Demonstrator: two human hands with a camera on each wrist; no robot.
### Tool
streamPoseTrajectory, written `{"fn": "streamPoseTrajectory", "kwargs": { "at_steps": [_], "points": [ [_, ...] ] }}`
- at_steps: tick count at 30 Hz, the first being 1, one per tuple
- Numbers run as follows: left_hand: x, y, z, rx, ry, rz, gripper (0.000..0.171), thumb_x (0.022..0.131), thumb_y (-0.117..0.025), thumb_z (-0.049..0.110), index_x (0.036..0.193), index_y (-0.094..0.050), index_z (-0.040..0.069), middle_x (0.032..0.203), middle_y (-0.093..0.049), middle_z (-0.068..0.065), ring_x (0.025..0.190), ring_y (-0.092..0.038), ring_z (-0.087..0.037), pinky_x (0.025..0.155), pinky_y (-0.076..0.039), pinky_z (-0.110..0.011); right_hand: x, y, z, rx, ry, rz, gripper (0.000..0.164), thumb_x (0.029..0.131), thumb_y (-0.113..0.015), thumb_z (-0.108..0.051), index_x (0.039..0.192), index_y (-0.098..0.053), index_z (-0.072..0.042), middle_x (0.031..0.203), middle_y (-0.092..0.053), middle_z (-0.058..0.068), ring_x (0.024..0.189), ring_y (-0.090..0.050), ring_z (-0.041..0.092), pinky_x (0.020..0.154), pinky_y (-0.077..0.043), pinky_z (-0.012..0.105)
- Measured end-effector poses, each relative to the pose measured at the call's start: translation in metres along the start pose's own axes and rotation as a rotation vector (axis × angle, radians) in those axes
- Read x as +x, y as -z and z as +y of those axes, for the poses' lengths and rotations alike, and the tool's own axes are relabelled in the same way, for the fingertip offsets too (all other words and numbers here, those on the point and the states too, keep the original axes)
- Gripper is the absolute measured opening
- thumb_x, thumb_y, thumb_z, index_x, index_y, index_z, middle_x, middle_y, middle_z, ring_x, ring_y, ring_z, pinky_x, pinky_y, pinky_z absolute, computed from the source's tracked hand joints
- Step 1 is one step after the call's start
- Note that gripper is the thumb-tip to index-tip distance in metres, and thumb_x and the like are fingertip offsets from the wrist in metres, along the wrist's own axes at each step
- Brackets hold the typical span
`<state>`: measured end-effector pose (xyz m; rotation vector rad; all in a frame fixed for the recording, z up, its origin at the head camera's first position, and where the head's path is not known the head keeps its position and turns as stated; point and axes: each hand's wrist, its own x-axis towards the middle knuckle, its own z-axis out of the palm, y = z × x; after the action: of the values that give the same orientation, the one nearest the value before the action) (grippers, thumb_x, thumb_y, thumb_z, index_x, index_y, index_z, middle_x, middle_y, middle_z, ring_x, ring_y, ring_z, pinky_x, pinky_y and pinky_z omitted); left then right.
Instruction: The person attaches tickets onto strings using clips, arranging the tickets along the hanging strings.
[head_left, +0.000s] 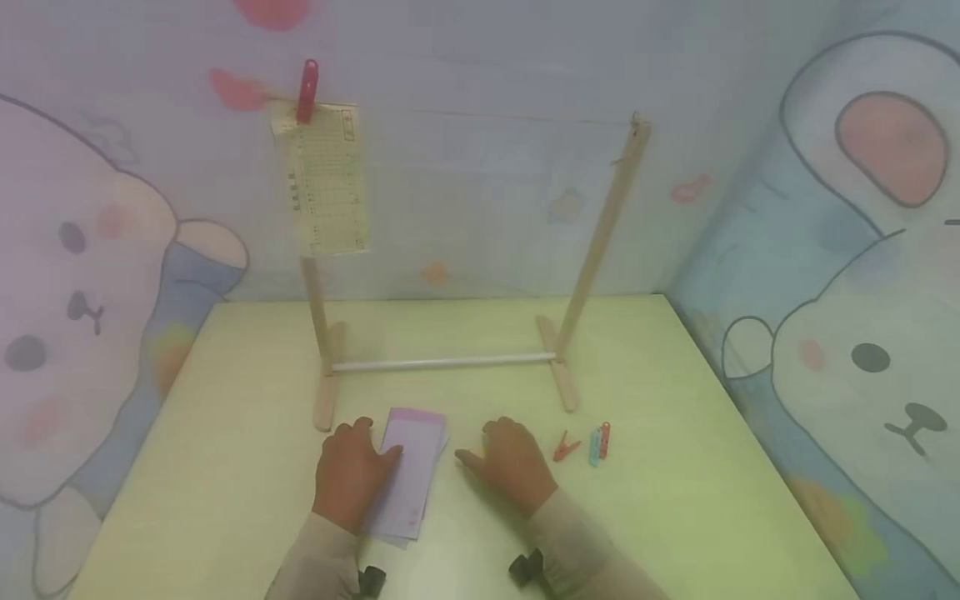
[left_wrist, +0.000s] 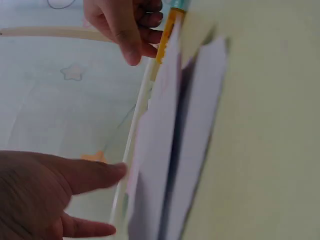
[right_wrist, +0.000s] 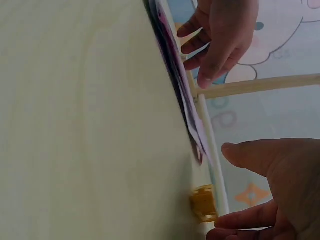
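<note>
A small stack of pale purple printed slips (head_left: 417,479) lies on the table, its sheets slightly fanned. My left hand (head_left: 351,473) is at the stack's left side, thumb extended over its edge; in the left wrist view the thumb (left_wrist: 97,177) is apart from the fingers. To the right of the slips, my right hand (head_left: 516,467) hovers low with loosely bent fingers. A yellow-orange clip (right_wrist: 204,204) lies by its fingertips; whether they touch it cannot be told. In the head view, that hand mostly hides the clip.
Behind the hands stands a wooden frame (head_left: 600,250) with a string across its top and a white rod below. A red clothespin (head_left: 308,93) holds a yellowish printed sheet (head_left: 330,187) on the string. Orange (head_left: 566,447), blue (head_left: 595,447) and red (head_left: 604,440) clothespins lie at right.
</note>
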<state>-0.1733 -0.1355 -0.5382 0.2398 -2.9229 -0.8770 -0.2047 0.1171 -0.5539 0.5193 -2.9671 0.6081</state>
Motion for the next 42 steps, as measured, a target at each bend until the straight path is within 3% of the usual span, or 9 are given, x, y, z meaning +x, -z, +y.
{"fn": "streamPoseTrajectory", "kwargs": {
  "at_steps": [4,9,14,19,23,29,34,37,42],
  "points": [
    [-0.001,-0.006,-0.009,0.003,0.022,-0.019,0.061,0.082,-0.083,0.035,0.120,-0.062,-0.008,0.098,-0.059,-0.023,0.083,-0.058,-0.037,0.066,-0.050,-0.052,-0.001,-0.017,0.000,0.047,-0.046,0.000,0.051,0.083,-0.077,-0.059,0.080,-0.065,-0.010,0.077,-0.053,-0.002,0.067,-0.047,0.014,0.064,-0.045,0.032],
    [-0.002,-0.009,-0.011,-0.017,-0.021,-0.031,0.043,0.084,-0.083,0.030,0.105,-0.066,-0.004,0.091,-0.063,-0.017,0.078,-0.059,-0.032,0.068,-0.051,-0.050,-0.002,-0.020,0.000,0.109,-0.033,0.013,0.048,0.083,-0.082,-0.048,0.100,-0.071,-0.004,0.086,-0.060,-0.001,0.076,-0.055,0.014,0.073,-0.052,0.034],
    [-0.001,-0.013,-0.013,-0.022,-0.077,0.030,0.023,0.088,-0.080,0.019,0.092,-0.067,0.001,0.082,-0.065,-0.012,0.073,-0.060,-0.027,0.068,-0.051,-0.048,-0.003,-0.019,0.001,0.148,0.006,0.040,0.024,0.088,-0.080,-0.030,0.088,-0.067,-0.010,0.077,-0.051,-0.006,0.072,-0.047,0.011,0.066,-0.044,0.029],
    [0.001,-0.014,-0.017,-0.093,-0.097,0.074,0.012,0.091,-0.076,0.012,0.084,-0.069,0.005,0.078,-0.067,-0.007,0.070,-0.059,-0.022,0.067,-0.050,-0.045,-0.004,-0.017,0.000,0.202,0.017,0.087,0.020,0.089,-0.078,-0.026,0.085,-0.069,-0.008,0.077,-0.054,-0.004,0.074,-0.048,0.011,0.070,-0.046,0.032],
    [0.002,-0.014,-0.019,-0.170,-0.087,0.080,0.010,0.094,-0.072,0.012,0.087,-0.073,0.005,0.085,-0.071,-0.008,0.073,-0.061,-0.021,0.070,-0.052,-0.044,-0.005,-0.018,0.001,0.309,0.050,0.168,0.023,0.091,-0.079,-0.022,0.108,-0.076,-0.006,0.087,-0.064,-0.001,0.079,-0.055,0.012,0.077,-0.052,0.035],
    [0.005,-0.014,-0.023,-0.225,-0.113,0.089,0.017,0.099,-0.066,0.012,0.105,-0.076,0.000,0.102,-0.075,-0.014,0.091,-0.070,-0.029,0.083,-0.055,-0.050,-0.001,-0.020,0.003,0.448,0.089,0.282,0.023,0.091,-0.080,-0.015,0.112,-0.076,-0.006,0.090,-0.067,0.001,0.082,-0.061,0.014,0.075,-0.054,0.031],
    [0.008,-0.012,-0.026,-0.263,-0.108,0.137,0.023,0.098,-0.069,0.014,0.118,-0.073,0.004,0.096,-0.075,-0.009,0.082,-0.069,-0.022,0.074,-0.055,-0.043,0.000,-0.005,0.002,0.585,-0.013,0.242,0.024,0.090,-0.081,-0.016,0.112,-0.076,-0.009,0.097,-0.074,0.001,0.089,-0.069,0.018,0.077,-0.056,0.030],
    [0.007,-0.003,-0.024,-0.273,-0.132,0.195,0.014,0.096,-0.073,0.014,0.108,-0.075,0.007,0.090,-0.075,-0.005,0.071,-0.062,-0.017,0.065,-0.049,-0.036,0.000,0.007,0.004,0.645,-0.078,0.207,0.023,0.089,-0.082,-0.020,0.110,-0.077,-0.012,0.097,-0.076,0.000,0.090,-0.070,0.018,0.078,-0.056,0.030],
    [0.008,0.020,-0.010,-0.275,-0.161,0.270,0.006,0.096,-0.074,0.013,0.095,-0.077,0.008,0.078,-0.069,-0.003,0.066,-0.053,-0.019,0.060,-0.043,-0.033,0.006,0.038,0.008,0.729,-0.064,0.196,0.020,0.090,-0.082,-0.017,0.109,-0.078,-0.014,0.100,-0.076,0.000,0.095,-0.069,0.019,0.082,-0.055,0.030]
  ]
}}
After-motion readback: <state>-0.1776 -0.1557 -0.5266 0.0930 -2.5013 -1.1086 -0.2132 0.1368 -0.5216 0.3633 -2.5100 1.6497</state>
